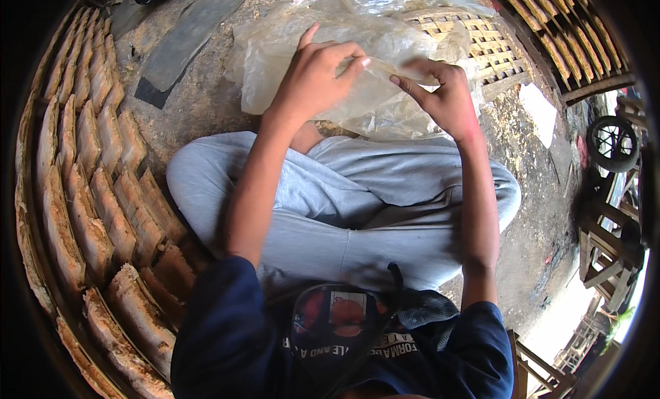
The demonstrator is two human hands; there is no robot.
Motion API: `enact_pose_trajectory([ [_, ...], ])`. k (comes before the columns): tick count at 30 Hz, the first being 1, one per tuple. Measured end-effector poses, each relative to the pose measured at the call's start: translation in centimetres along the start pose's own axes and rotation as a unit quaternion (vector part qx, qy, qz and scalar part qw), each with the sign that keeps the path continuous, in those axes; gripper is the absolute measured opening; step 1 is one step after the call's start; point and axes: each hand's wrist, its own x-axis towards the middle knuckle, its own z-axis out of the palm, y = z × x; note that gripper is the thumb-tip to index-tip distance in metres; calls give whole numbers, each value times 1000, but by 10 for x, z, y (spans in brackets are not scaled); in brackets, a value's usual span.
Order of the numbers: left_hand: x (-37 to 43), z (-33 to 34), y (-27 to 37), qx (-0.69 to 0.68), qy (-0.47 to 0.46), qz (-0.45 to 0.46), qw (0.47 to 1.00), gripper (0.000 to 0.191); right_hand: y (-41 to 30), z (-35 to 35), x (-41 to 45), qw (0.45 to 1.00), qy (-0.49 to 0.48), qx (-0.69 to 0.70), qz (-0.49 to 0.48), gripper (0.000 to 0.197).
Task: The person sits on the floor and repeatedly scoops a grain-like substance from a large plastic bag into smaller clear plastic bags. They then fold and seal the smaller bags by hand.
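A strip of clear plastic sheet (380, 68) is stretched between my two hands. The thumb and forefinger of my left hand (320, 78) pinch its left end, and the little finger sticks up. At the other end, my right hand (438, 93) grips the plastic between thumb and fingers; its forefinger is blurred. Beneath both hands lies a crumpled heap of clear plastic (289, 74), spread over the floor in front of my crossed legs (330, 192). Part of that plastic covers a woven bamboo tray (492, 53) on the right.
Racks of pale slabs with rough brown edges (116, 208) stand close on my left. More slabs (567, 32) fill a rack at the far right. A dark flat sheet (180, 43) and a white piece (539, 112) lie on the floor. A wheel (612, 143) stands at right.
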Motion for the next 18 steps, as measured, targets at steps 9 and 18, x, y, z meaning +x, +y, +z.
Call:
enact_pose_trajectory([
  [9, 0, -35, -19, 11, 63, -36, 997, 18, 10, -7, 2, 996, 18, 41, 70, 25],
  [18, 4, -9, 17, -166, -126, -125, 970, 26, 4, 4, 0, 993, -16, 98, 71, 20],
])
